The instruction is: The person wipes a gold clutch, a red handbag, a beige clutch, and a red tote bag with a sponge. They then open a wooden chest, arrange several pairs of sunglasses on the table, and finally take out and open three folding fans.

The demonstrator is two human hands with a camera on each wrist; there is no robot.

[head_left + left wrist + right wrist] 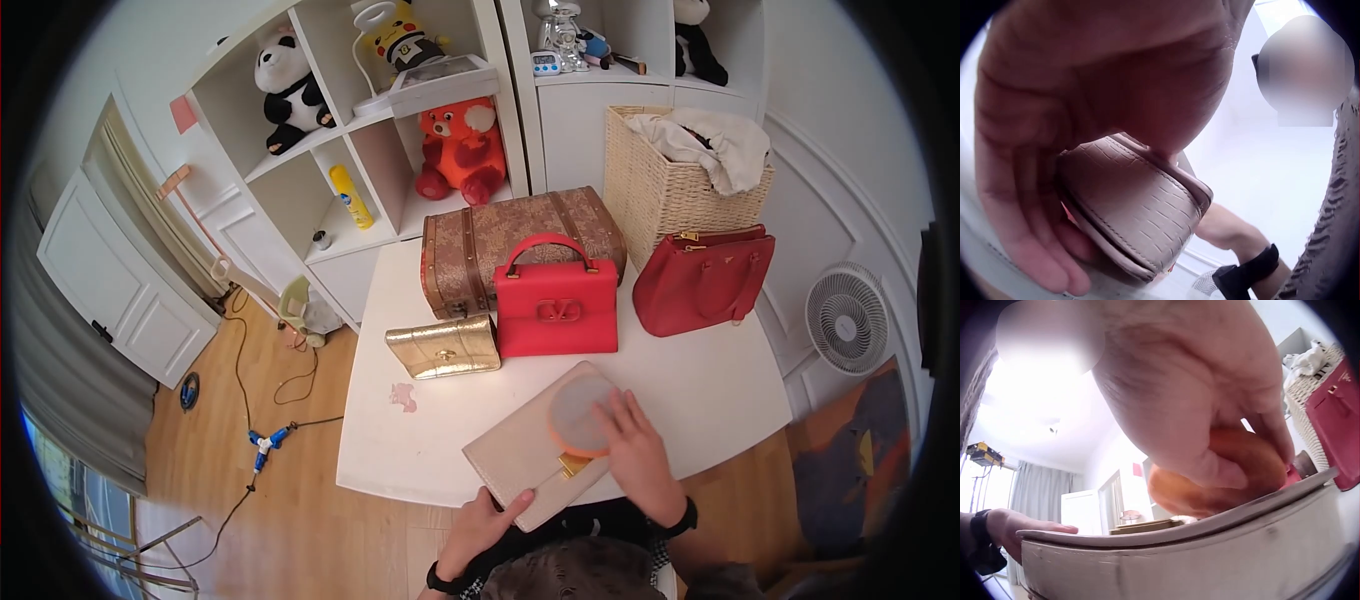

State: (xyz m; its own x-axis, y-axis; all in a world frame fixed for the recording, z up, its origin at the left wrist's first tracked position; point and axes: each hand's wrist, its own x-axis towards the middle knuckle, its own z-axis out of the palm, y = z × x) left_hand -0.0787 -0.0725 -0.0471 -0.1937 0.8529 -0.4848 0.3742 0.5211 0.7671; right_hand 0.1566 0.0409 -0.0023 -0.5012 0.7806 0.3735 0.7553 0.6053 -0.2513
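A beige handbag [510, 440] with a gold clasp [572, 465] lies flat near the table's front edge. My left hand [482, 530] grips its near corner, thumb on top and the other fingers underneath. In the left wrist view the bag's side [1135, 200] shows crocodile-patterned panels with stitched edges. My right hand [640, 455] holds a round pad [577, 418], grey on top with an orange rim, against the bag's upper face beside the clasp. Seen from the right wrist, thumb and fingers curl round the pad's orange body [1185, 490].
Behind the beige bag stand a gold clutch [445, 348], a red top-handle bag [557, 325] and a brown patterned trunk [520, 235]. To the right are a darker red tote [700, 285], a wicker basket [655, 185] with cloth and a fan [848, 318]. The white table [400, 450] has rounded edges.
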